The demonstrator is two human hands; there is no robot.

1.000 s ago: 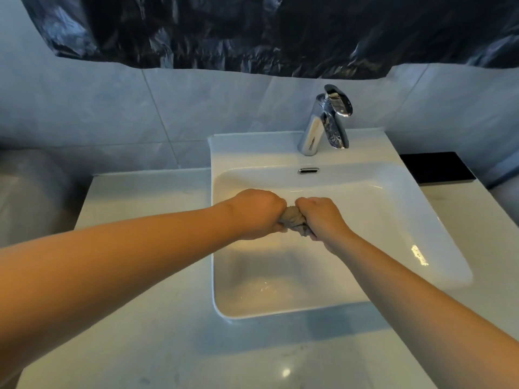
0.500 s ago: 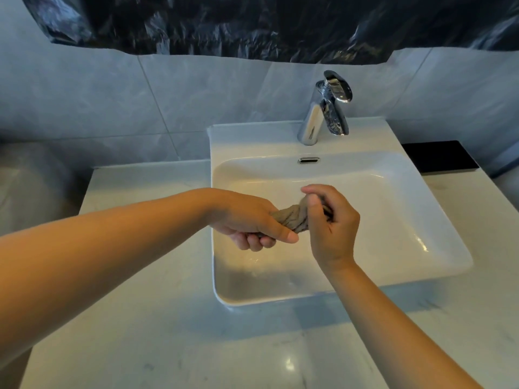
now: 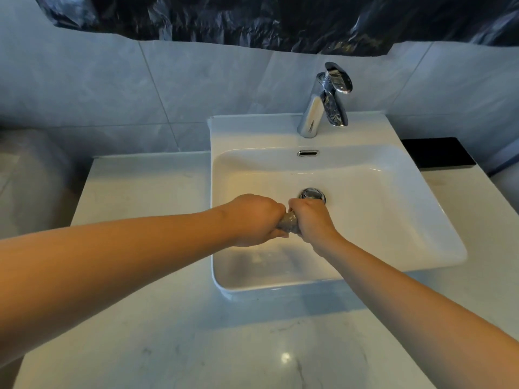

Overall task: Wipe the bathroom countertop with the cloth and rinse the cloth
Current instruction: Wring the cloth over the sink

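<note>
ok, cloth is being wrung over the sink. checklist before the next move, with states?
1. Grip: left hand and right hand both hold the cloth: ok.
2. Position: cloth over the sink, off the countertop: ok.
3. Water: faucet shows no stream: ok.
4. Outflow: drain open or plugged: cannot tell; right hand partly hides it.
5. Dryness: cloth wrung enough: cannot tell.

faucet (image 3: 323, 108) behind, open basin (image 3: 393, 214)
</note>
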